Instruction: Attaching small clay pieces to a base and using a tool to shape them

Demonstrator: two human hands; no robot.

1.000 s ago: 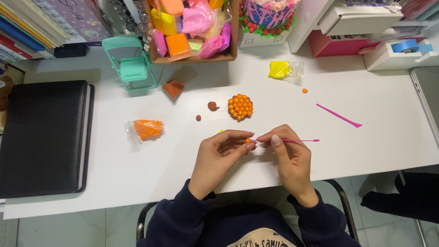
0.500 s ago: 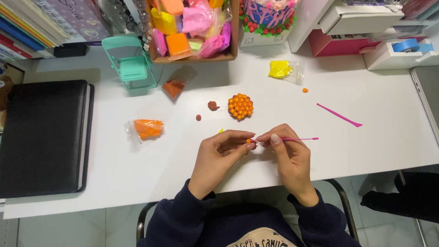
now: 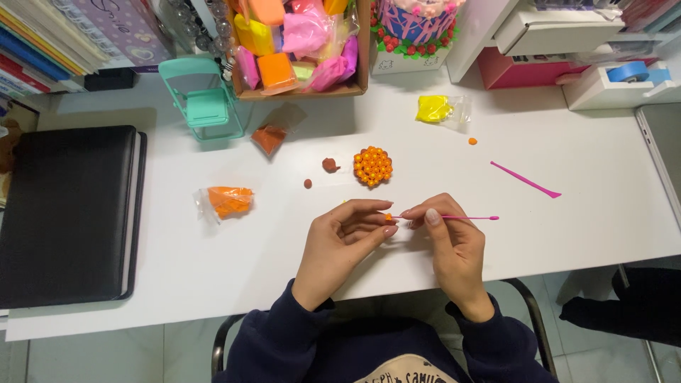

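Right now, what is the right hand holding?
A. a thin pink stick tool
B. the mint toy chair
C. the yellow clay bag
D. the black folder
A: the right hand pinches a thin pink stick tool whose tip meets a tiny orange ball at the left hand fingertips.

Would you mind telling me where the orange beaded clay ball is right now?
In the head view the orange beaded clay ball sits on the white table, just beyond the left hand and right hand, beside two small brown clay bits.
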